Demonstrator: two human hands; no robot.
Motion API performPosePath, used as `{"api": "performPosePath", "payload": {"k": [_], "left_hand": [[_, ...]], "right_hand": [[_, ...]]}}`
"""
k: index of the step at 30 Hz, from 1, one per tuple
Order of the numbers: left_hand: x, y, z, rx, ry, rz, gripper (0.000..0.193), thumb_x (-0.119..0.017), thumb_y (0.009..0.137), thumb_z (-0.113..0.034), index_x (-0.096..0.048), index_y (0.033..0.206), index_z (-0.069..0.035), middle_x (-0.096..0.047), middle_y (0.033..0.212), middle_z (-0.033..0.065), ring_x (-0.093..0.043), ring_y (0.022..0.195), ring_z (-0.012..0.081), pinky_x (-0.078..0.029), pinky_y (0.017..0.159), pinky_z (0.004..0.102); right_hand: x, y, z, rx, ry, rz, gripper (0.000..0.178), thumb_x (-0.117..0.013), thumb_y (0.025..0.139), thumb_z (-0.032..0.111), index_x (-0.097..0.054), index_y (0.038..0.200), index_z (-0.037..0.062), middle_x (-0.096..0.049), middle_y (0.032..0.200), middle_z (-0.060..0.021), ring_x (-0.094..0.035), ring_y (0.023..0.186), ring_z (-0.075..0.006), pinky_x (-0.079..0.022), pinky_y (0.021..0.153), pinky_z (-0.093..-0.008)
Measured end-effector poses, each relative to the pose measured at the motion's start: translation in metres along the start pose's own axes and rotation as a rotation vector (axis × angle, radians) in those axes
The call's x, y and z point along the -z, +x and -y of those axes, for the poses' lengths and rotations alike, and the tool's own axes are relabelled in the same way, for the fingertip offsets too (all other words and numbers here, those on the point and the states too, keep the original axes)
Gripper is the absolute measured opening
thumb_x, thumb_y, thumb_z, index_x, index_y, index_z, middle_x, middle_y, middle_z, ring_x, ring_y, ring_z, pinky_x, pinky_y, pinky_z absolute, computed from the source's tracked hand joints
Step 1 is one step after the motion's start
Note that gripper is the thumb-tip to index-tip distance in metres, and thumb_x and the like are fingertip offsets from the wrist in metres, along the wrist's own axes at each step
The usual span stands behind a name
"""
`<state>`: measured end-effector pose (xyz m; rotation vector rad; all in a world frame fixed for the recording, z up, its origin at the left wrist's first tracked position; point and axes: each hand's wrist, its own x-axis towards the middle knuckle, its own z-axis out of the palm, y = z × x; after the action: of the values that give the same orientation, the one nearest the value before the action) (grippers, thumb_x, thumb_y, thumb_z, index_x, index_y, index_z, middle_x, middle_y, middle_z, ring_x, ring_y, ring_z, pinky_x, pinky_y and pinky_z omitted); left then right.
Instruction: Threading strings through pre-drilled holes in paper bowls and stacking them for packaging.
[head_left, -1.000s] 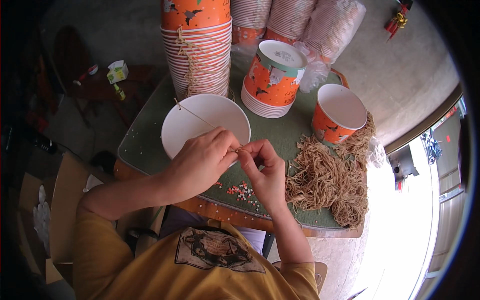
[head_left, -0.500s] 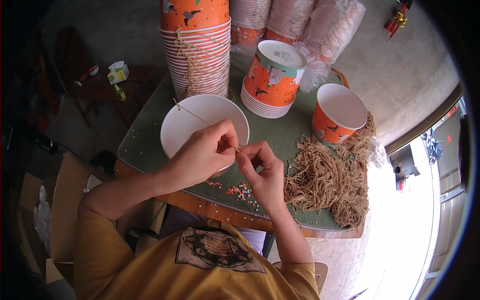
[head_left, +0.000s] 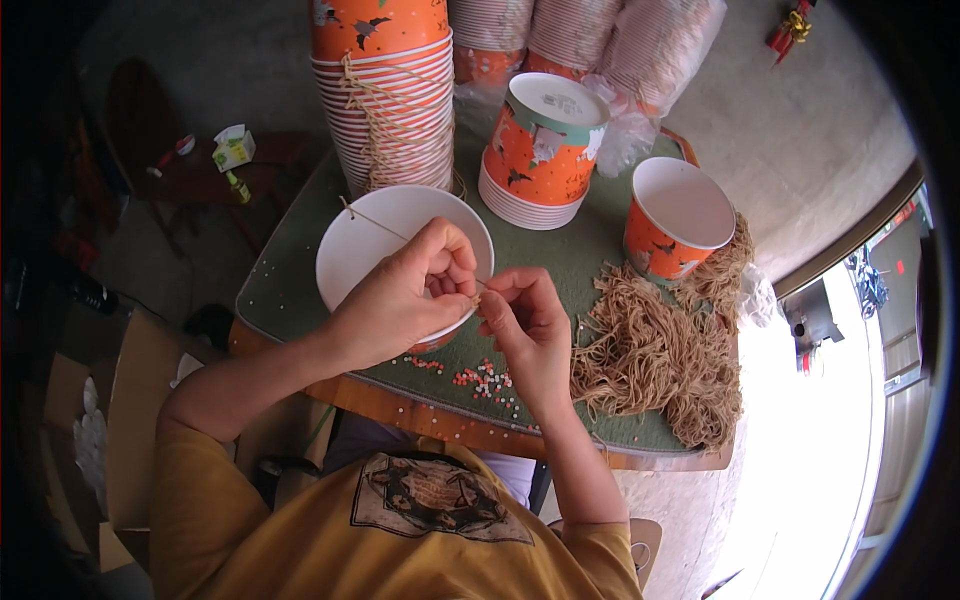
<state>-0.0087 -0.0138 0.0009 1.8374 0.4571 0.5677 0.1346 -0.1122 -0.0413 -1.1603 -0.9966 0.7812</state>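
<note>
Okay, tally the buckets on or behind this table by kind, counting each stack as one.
Single open buckets: 2
Tall upside-down stack: 1
Short upside-down stack: 1
Plastic-wrapped stacks in view: 3
Total: 7

Two hands (head_left: 528, 335), two open buckets (head_left: 345, 258), two upturned bucket stacks (head_left: 535, 165) and three bagged stacks (head_left: 572, 38) are visible.

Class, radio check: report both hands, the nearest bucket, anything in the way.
Right hand pinching cord, left hand close beside, its hold unclear. Bucket mouth up, cord slanting across. Nothing seen blocking; pellets and stringy heap nearby.
</note>
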Motion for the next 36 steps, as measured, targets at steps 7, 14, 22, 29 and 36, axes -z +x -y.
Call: {"api": "performPosePath", "payload": {"k": [7, 14, 22, 29, 36], "left_hand": [[0.001, 0.001, 0.000, 0.035, -0.076, -0.002, 0.029, -0.059, 0.084, 0.005, -0.041, 0.104, -0.005, -0.055, 0.088, 0.0020, -0.054, 0.082, 0.0072, -0.045, 0.076, 0.0229], [-0.010, -0.003, -0.004, -0.172, 0.341, -0.051, 0.034, -0.061, 0.082, 0.007, -0.042, 0.109, -0.003, -0.056, 0.083, 0.0042, -0.057, 0.075, 0.0107, -0.048, 0.071, 0.0258], [-0.013, -0.003, -0.005, -0.201, 0.377, -0.057, 0.032, -0.061, 0.083, 0.007, -0.043, 0.108, -0.003, -0.057, 0.082, 0.0040, -0.057, 0.073, 0.0102, -0.048, 0.067, 0.0253], [-0.006, 0.000, -0.003, 0.013, 0.117, 0.003, 0.028, -0.059, 0.086, 0.004, -0.043, 0.108, -0.003, -0.056, 0.084, 0.0017, -0.055, 0.078, 0.0076, -0.047, 0.071, 0.0243], [-0.003, -0.002, -0.005, 0.016, 0.133, 0.030, 0.030, -0.059, 0.086, 0.003, -0.043, 0.111, -0.003, -0.056, 0.088, 0.0028, -0.056, 0.082, 0.0085, -0.047, 0.075, 0.0244]], "right_hand": [[0.006, -0.004, -0.007, 0.049, -0.038, 0.055, 0.007, -0.058, 0.090, 0.001, -0.055, 0.096, 0.0011, -0.065, 0.083, -0.0036, -0.064, 0.072, -0.0085, -0.050, 0.065, -0.0229], [0.009, -0.004, -0.010, 0.056, -0.081, 0.039, 0.010, -0.060, 0.087, 0.002, -0.059, 0.097, -0.0005, -0.065, 0.085, -0.0062, -0.062, 0.069, -0.0097, -0.051, 0.064, -0.0241], [0.010, -0.006, -0.004, 0.251, -0.367, 0.032, 0.007, -0.062, 0.087, 0.001, -0.058, 0.092, -0.0009, -0.064, 0.083, -0.0064, -0.061, 0.066, -0.0085, -0.050, 0.062, -0.0236], [0.007, -0.012, -0.014, 0.045, -0.032, 0.010, 0.009, -0.062, 0.088, 0.001, -0.061, 0.097, -0.0005, -0.065, 0.085, -0.0060, -0.062, 0.070, -0.0077, -0.051, 0.065, -0.0231], [0.010, -0.009, -0.011, 0.205, -0.148, 0.026, 0.013, -0.060, 0.088, -0.002, -0.063, 0.101, -0.0010, -0.064, 0.091, -0.0070, -0.063, 0.074, -0.0102, -0.051, 0.067, -0.0237]]}}
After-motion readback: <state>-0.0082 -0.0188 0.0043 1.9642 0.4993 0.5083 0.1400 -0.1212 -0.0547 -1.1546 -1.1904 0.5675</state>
